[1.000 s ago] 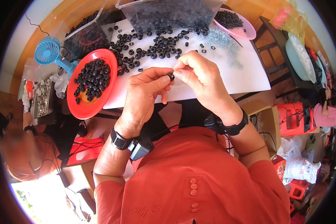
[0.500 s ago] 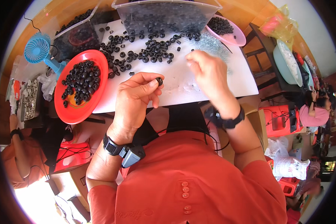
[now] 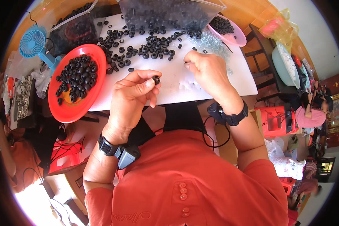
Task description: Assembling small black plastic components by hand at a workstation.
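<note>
My left hand (image 3: pixel 130 92) is raised over the near edge of the white work surface. Its thumb and forefinger pinch a round black plastic shell (image 3: pixel 156 79), whose open hole faces up. A short way to the right, my right hand (image 3: pixel 209 71) is closed in a pinch. A tiny dark piece (image 3: pixel 186 63) shows at its fingertips, too small to name. Beyond both hands lie many loose black round shells (image 3: pixel 154 55) and small black plugs (image 3: pixel 180 46). A heap of fine silvery pieces (image 3: pixel 213 42) lies beyond my right hand.
A red plate (image 3: pixel 100 81) of black round parts (image 3: pixel 77 77) stands at left, by a blue fan (image 3: pixel 32 41). A clear bin (image 3: pixel 169 17) stands at the back. A pink bowl (image 3: pixel 240 38) holds small black pieces. Other people sit at both sides.
My right hand, blurred before, has come slightly nearer and toward my left hand, and its pinch shows sharply. My left hand keeps its hold on the shell. The whole view has shifted a little.
</note>
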A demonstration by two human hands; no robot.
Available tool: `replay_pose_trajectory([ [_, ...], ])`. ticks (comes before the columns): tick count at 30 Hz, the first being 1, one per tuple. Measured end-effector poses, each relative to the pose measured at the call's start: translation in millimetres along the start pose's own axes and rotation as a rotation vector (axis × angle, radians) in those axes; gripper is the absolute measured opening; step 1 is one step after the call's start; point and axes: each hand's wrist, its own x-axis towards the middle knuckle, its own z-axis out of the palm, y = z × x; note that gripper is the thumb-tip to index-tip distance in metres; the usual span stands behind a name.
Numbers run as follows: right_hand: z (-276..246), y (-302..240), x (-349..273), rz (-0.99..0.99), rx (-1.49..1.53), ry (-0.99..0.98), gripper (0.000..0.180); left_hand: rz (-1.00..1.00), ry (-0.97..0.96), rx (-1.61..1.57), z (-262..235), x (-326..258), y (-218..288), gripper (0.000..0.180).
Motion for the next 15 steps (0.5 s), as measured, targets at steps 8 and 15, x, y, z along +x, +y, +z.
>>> replay_pose_trajectory([
  [8,13,4,-11,-0.083,-0.126,0.169,0.01,-0.029,0.017,0.034,2,-2,0,0.022],
  [15,16,2,-15,-0.17,-0.138,0.207,0.007,-0.032,0.022,0.014,1,-3,0,0.021],
])
